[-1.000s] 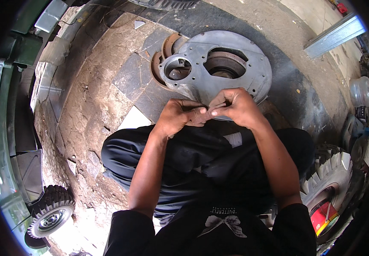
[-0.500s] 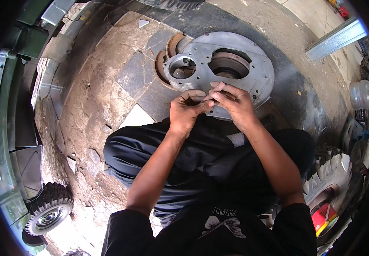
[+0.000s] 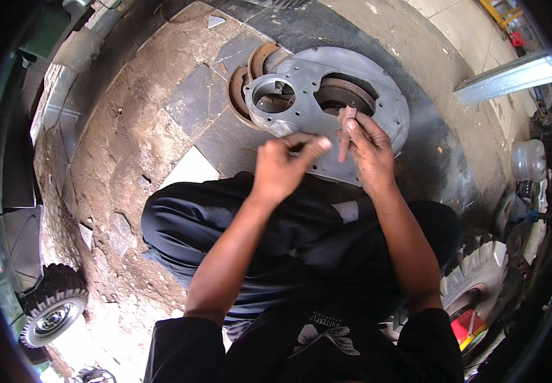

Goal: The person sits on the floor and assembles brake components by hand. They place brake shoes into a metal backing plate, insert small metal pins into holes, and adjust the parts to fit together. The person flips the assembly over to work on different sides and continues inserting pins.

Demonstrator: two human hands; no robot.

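A thin reddish-brown strip (image 3: 343, 148), like folded sandpaper, is pinched between the thumb and fingers of my right hand (image 3: 376, 158). Its lower end hangs down, slightly blurred. To the left, my left hand (image 3: 279, 167) is apart from it, thumb stretched out and fingers loosely bent, with nothing seen in them. Both hands are over the near edge of a flat grey metal plate (image 3: 381, 96) with round and oblong openings and small bolt holes. A rusty round part (image 3: 346, 86) shows through the oblong opening. Two curved brown shoes (image 3: 236, 96) lie against the plate's left side.
Dark floor tiles (image 3: 193, 96) and bare dirt (image 3: 119, 153) surround the plate. A metal post (image 3: 509, 78) stands at the far right. A large tyre (image 3: 477, 274) and a red and yellow can (image 3: 467, 329) are near right; a wheel (image 3: 52, 319) is at lower left.
My hands, which met at the strip, have come apart. My left thumb and fingers have let go, while my right hand has moved slightly right with the strip.
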